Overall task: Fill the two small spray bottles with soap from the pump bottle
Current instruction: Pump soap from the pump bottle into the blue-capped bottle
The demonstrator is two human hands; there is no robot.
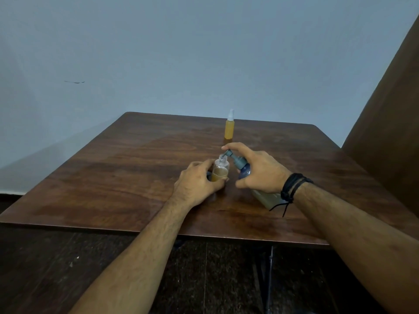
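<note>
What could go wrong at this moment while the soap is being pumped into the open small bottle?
The pump bottle is tilted, its spout just above the open bottle's narrow neck, so soap may miss and run onto the table. The left hand holds that light bottle only low down; a push from the right hand could tip it.

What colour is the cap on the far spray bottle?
White, on the small amber-filled spray bottle standing upright; head view.

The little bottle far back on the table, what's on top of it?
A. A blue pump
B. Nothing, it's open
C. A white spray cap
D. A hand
C: the far spray bottle, full of orange-yellow soap, stands alone on the table with a white spray cap on; the open spray bottle is the near one in the left hand.
</note>
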